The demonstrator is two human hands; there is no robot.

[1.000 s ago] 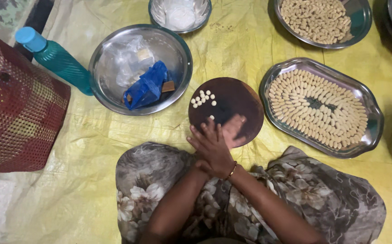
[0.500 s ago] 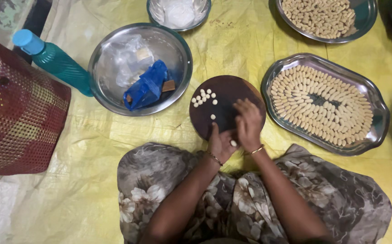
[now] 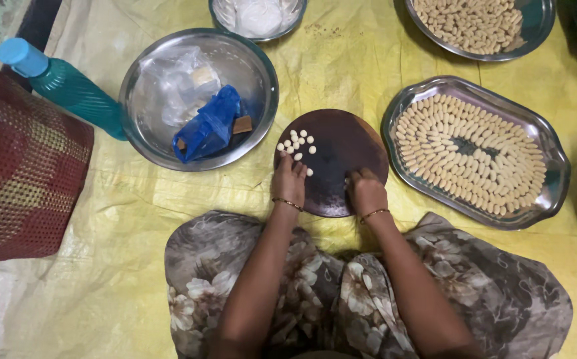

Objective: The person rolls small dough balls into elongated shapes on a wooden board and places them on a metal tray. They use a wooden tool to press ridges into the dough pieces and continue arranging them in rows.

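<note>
Both hands are down on the round dark-brown wooden board [image 3: 339, 154], which lies flat on the floor straight ahead of the person, its near edge under the wrists. The left hand [image 3: 289, 181] rests on the board's left side, fingers curled loosely downward, fingertips touching or nearly touching one small pale dough pellet [image 3: 309, 172]; whether it is pinched I cannot tell. Just beyond that hand, up and slightly toward the middle, sits the little cluster of pale dough pellets [image 3: 295, 141], round bits with no long axis to speak of, clearly nearer the left hand than the right. The right hand [image 3: 366, 191] is bunched into a loose fist on the board's near right part, fingers tucked under; what it presses, if anything, is hidden. Out to the right lies the oval steel tray of ringed pale dough pieces [image 3: 554, 159]. Off to the left, the steel bowl with blue and clear plastic bags [image 3: 265, 73], then the teal plastic bottle [image 3: 69, 90] and the red woven basket [image 3: 22, 186]. All on a yellow plastic sheet [image 3: 341, 60].
</note>
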